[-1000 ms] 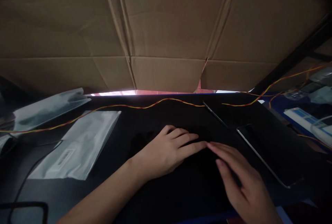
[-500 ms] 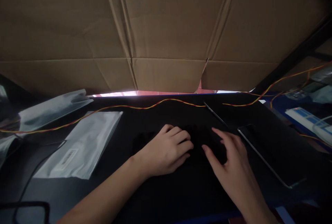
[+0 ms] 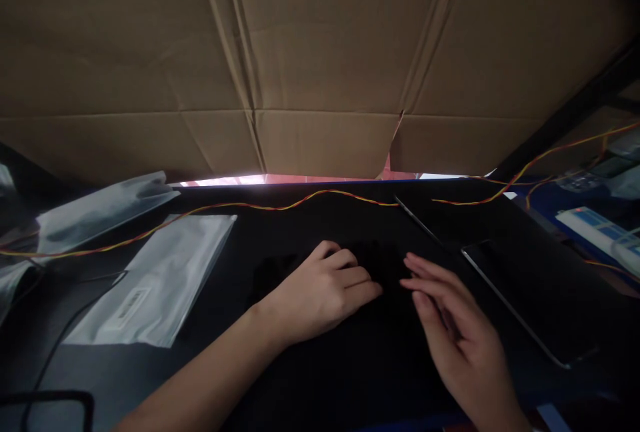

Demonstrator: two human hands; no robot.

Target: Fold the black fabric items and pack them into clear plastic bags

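Note:
My left hand (image 3: 335,292) rests palm down over a very dark, glossy patch (image 3: 383,255) on the black work surface (image 3: 310,385). Its fingers are curled under, and what they may hold is hidden in the dark. My right hand (image 3: 463,339) hovers just to the right, fingers stretched out, thumb close to the index finger with a small gap, nothing visible between them. To the right of that hand lies a flat dark panel (image 3: 535,299) with a silvery edge. A thin shiny edge of another dark piece (image 3: 417,219) shows farther back.
Frosted plastic sleeves lie at the left, one with a barcode label (image 3: 131,307). A twisted red and yellow wire (image 3: 280,207) runs across the back. Behind stands a cardboard sheet (image 3: 320,72). A white and blue box (image 3: 600,235) sits at the far right.
My right hand has drawn slightly down and right, its thumb and fingers closer together. The left hand's fingers have shifted a little, with the nearest finger reaching farther right.

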